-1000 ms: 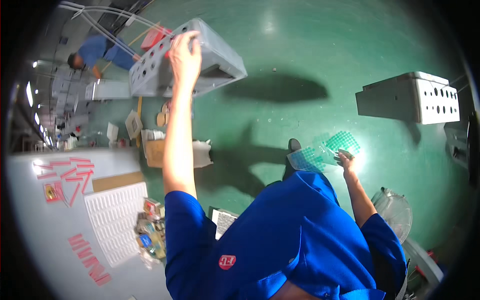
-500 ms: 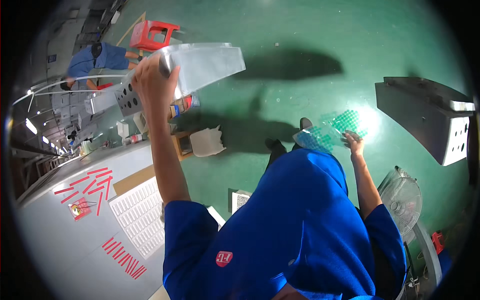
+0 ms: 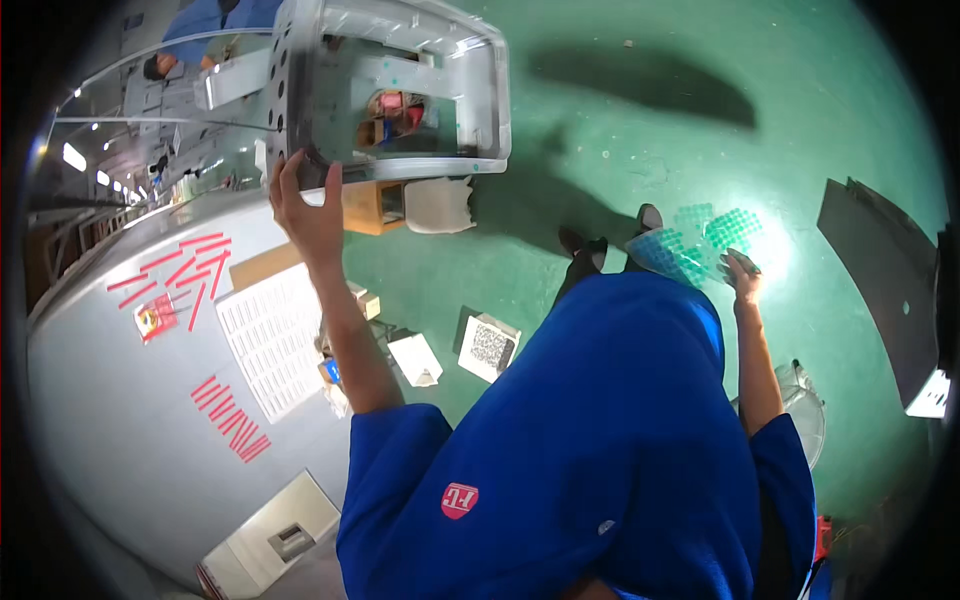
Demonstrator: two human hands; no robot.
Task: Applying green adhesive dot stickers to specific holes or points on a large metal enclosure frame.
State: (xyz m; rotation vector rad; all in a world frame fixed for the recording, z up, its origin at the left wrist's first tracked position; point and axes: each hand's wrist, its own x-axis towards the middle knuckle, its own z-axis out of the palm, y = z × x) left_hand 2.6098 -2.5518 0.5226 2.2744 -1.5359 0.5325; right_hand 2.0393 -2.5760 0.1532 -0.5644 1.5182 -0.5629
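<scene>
A grey metal housing (image 3: pixel 487 120), a boxy frame with a row of round holes along one side, is at the upper left with its open middle toward me. My left hand (image 3: pixel 308 215) grips its near lower corner, thumb on one side and fingers on the other. What bears the housing from above is out of view. My right hand (image 3: pixel 743 277), low over the floor at the right, pinches clear sheets of round green stickers (image 3: pixel 733 228). The sheets fan out beyond my fingertips, in front of my shoes.
Another metal housing (image 3: pixel 868 285) is at the far right, near a fan (image 3: pixel 808 405). The grey table (image 3: pixel 130 420) at left bears red strips (image 3: pixel 230 418), a white sheet of labels (image 3: pixel 268 335) and a white box (image 3: pixel 275 535). A co-worker (image 3: pixel 215 30) is at the upper left.
The housing has turned so its open middle shows, and my left hand has slid down to its lower corner. My view has shifted. The right hand still holds the sticker sheets.
</scene>
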